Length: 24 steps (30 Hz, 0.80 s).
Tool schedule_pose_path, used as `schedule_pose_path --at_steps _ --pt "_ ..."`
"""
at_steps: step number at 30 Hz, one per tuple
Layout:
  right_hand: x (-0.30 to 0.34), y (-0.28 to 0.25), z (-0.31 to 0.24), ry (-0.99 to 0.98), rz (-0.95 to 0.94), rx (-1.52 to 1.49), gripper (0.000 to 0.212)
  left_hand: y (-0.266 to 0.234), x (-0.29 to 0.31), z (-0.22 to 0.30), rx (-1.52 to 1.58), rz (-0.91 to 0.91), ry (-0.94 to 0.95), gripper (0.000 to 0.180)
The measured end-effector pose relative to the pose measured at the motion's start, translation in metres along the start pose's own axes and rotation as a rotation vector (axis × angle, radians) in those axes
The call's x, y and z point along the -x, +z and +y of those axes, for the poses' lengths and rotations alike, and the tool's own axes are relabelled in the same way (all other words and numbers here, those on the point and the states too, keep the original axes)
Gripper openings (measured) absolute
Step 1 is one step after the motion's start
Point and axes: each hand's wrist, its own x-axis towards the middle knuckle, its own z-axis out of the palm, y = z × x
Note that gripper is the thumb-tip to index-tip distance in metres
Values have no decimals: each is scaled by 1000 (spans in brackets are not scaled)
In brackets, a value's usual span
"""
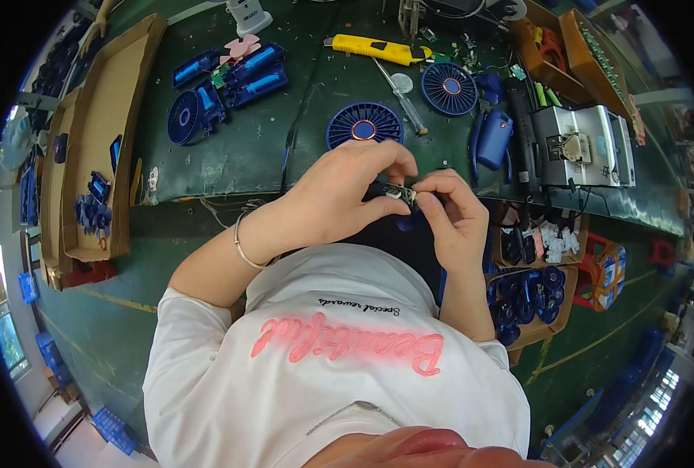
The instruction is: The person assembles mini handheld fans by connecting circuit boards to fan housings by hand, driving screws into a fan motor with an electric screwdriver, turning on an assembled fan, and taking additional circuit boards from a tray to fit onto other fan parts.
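Note:
My left hand [343, 187] and my right hand [453, 209] meet at the near edge of the green worktable [230, 168]. Between their fingertips is a small green circuit board [397, 192] with a whitish part on it. The left hand's thumb and fingers close on one end, the right thumb and forefinger pinch the other. Fingers cover much of the board, and something dark beneath it is hard to make out. Just beyond my left hand lies a round dark blue fan grille [365, 123], partly hidden by the knuckles.
Further back lie a screwdriver [406, 104], a yellow utility knife [378, 50] and a second fan grille [449, 87]. Opened fan housings [245, 78] lie left. Right stand a blue fan body [494, 139] and a metal device [585, 147]. Cardboard trays [117, 117] flank the table.

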Motion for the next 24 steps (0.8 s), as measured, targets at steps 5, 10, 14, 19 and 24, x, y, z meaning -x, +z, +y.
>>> schedule_pose_path --at_steps 5,10,14,19,24 --pt "-3 5 -7 55 36 -96 8 -4 2 5 -68 55 110 21" --pt "-8 1 -15 -233 -115 -9 10 -6 10 14 35 -14 190 19" --pt "-13 -7 -29 -477 -320 254 16 -15 15 16 114 -210 159 18" --pt "-23 -26 -44 -431 -300 476 19 -49 14 14 608 -646 295 8" --pt "-55 -32 -17 -56 270 317 2 -49 21 15 1002 -204 -282 20"
